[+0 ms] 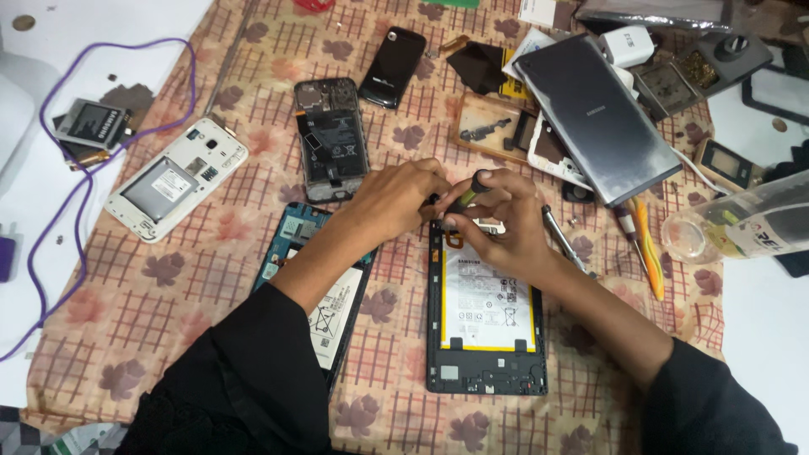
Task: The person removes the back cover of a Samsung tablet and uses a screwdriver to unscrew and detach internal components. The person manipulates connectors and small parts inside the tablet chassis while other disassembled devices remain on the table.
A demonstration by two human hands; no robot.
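Both hands meet over the top edge of an opened tablet (486, 337) that lies back-up on the checked cloth (168, 286) covering the bench. The right hand (497, 223) is closed around a screwdriver (466, 196) with a dark handle and yellow-green band, its tip pointing down at the tablet's upper left corner. The left hand (396, 198) is curled narrow, its fingertips (434, 195) pinched at the screwdriver's tip end, touching the right hand's fingers. The tablet's white battery with its yellow border shows below the hands.

Just left of the tablet, under the left forearm, lies a second opened device with a blue frame (313, 282). Further up the cloth lie an open dark phone (330, 139), a white phone with its back off (179, 179) and a small black phone (393, 66). A grey back cover (598, 118) lies to the upper right, with a yellow-handled tool (647, 244) and metal tweezers (563, 240) near the right wrist. A purple cable (80, 194) loops across the left side.
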